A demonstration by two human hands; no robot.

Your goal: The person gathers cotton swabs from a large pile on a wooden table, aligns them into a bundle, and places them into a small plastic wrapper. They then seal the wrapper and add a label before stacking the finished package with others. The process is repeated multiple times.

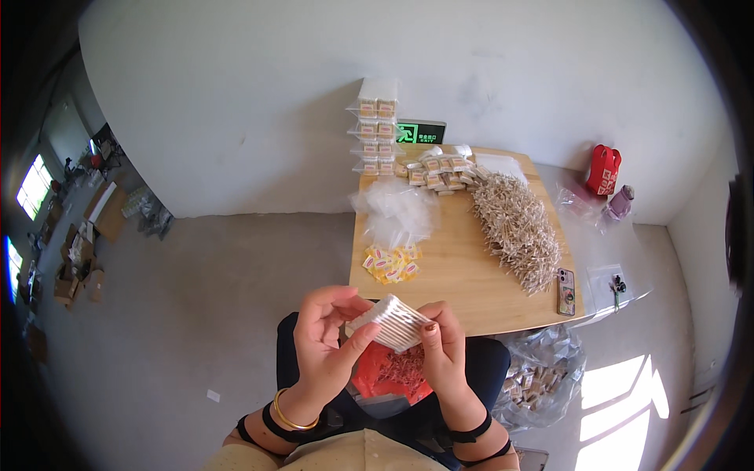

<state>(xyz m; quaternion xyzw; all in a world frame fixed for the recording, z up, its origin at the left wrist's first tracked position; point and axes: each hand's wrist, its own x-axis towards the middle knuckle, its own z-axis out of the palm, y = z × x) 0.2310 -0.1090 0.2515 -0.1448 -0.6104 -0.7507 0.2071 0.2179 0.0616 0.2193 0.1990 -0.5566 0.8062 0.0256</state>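
Observation:
Between my two hands, over my lap, is a small bundle of cotton swabs (402, 323), its white tips and pale sticks lined up side by side. My left hand (326, 341) grips its left end, thumb in front and fingers curled behind. On the right end, my right hand (444, 345) pinches it between thumb and fingers. Whether a clear wrapper surrounds the bundle I cannot tell. Below it, a red bag (367, 375) with loose sticks inside lies between my legs. The wooden table (448, 267) stands just beyond my hands.
On the table are a heap of loose swabs (514, 228), yellow-and-white labels (391, 264), clear plastic bags (399, 210), small packs (441, 171), stacked packs (377, 129) and a phone (565, 292). A clear sack of packs (538, 385) sits on the floor at right.

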